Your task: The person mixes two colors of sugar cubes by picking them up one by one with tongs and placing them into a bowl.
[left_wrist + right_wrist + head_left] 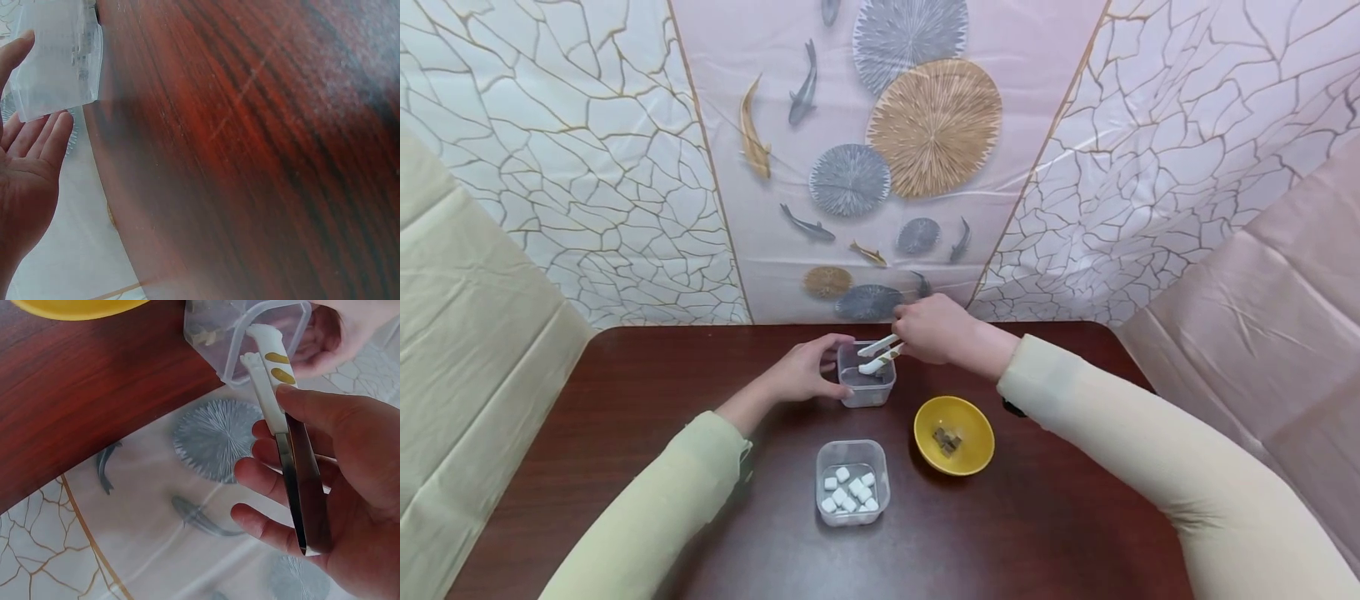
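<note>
My left hand holds a small clear plastic container near the table's back edge, thumb at the near side and fingers round the far side. The left wrist view shows its thumb against the container's wall. My right hand pinches a pair of small metal tongs with white paw-shaped tips. Those tips reach over the container's opening and stand slightly apart. A few brownish bits show through the container's wall. Whether the tips touch any of them I cannot tell.
A yellow bowl with a few brown chunks stands right of centre, under the right forearm's near side. Closer to me, a second clear container holds several white cubes. A patterned curtain hangs behind the dark wooden table.
</note>
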Demonstrator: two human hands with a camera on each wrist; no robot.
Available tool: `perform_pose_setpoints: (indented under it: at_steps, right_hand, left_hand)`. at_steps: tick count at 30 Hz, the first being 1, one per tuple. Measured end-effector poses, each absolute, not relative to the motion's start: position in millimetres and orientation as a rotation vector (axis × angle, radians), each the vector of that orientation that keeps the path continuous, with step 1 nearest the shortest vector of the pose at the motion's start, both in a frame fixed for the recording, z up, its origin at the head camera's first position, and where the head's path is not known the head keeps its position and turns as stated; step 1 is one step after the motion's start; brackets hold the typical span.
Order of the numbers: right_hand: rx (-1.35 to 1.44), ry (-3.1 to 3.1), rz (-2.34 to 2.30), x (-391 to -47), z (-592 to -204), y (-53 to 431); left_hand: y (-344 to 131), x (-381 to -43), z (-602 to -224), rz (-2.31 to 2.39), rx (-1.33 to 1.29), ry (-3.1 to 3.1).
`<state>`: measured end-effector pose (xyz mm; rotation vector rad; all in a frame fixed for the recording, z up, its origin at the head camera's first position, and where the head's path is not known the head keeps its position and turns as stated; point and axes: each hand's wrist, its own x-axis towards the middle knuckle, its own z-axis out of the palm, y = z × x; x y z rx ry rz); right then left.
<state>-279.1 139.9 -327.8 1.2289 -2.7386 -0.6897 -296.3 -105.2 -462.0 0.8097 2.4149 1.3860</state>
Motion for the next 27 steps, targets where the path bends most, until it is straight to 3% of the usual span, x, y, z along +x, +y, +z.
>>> perform_pose_setpoints:
  at_steps: [27]
  right_hand:
    - [1.163, -2.737, -0.847, -283, -360, 114]
  left_hand:
    - [-105, -295, -462, 1.36, 0.783, 2.45]
